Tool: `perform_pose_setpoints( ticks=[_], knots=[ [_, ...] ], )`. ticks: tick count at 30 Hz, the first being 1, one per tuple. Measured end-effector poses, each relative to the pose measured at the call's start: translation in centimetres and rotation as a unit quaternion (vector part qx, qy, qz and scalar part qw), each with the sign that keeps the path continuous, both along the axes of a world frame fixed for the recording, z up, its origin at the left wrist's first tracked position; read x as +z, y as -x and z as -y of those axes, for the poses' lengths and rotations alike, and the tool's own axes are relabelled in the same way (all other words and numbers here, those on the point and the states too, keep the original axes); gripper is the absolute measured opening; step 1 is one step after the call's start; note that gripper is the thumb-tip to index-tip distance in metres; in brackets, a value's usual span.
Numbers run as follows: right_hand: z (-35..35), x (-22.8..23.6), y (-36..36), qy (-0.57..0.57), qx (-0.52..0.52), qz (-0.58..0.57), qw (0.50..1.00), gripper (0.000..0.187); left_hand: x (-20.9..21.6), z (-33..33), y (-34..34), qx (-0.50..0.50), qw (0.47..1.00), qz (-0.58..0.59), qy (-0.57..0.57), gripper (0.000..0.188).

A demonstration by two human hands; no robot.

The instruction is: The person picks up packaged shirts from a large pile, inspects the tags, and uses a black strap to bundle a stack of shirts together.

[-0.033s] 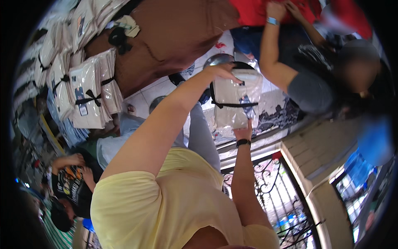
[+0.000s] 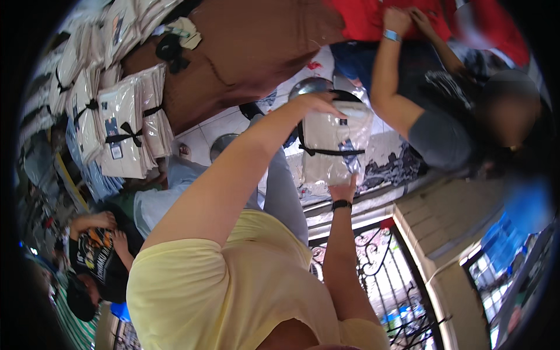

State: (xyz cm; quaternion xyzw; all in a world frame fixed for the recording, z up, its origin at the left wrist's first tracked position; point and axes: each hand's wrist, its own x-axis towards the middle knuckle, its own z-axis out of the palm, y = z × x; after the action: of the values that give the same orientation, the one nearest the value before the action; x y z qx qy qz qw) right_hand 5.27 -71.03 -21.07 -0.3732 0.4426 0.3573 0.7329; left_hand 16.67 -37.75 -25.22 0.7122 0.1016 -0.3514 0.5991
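Out in front of me is a bundle of folded beige garments (image 2: 324,135) in clear, shiny plastic, with a dark label on it. A black cloth strip (image 2: 333,153) runs across the bundle. My left hand (image 2: 322,105) grips its far end, thumb over the top face and the other fingers partly hidden. Holding the near end is my right hand (image 2: 343,189), which has a black band on the wrist. That hand's thumb side lies against the plastic, and its remaining fingers are hidden beneath.
Similar tied bundles (image 2: 125,131) are stacked at the left beside a brown-covered table (image 2: 251,52). Black strips (image 2: 169,49) lie on that table. One person (image 2: 437,131) works over red cloth (image 2: 367,20) at the far right; another person (image 2: 99,256) is at the left. A metal grille (image 2: 379,262) stands near right.
The whole view has shifted slightly. Both hands keep their hold on the bundle, which sits a little farther right in the picture.
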Motion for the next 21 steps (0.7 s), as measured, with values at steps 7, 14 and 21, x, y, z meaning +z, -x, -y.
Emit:
perform_pose_setpoints(
  ticks=[7, 14, 21],
  knots=[
    [-2.4, -1.5, -0.9, 0.193, -0.125, 0.058, 0.971, 0.106, -0.2, 1.1, -2.2, -0.018, 0.991, -0.084, 0.099, 0.109],
    [-1.8, -4.4, -1.0, 0.237, -0.083, 0.046, 0.967, 0.105, -2.6, 1.3, -2.7, -0.02, 0.994, -0.102, 0.039, 0.114],
    [1.0, -4.4, -3.7, 0.179, -0.007, -0.008, 0.984, 0.104, -2.0, 1.9, -1.1, 0.0, 0.994, -0.104, -0.036, 0.117]
  ],
)
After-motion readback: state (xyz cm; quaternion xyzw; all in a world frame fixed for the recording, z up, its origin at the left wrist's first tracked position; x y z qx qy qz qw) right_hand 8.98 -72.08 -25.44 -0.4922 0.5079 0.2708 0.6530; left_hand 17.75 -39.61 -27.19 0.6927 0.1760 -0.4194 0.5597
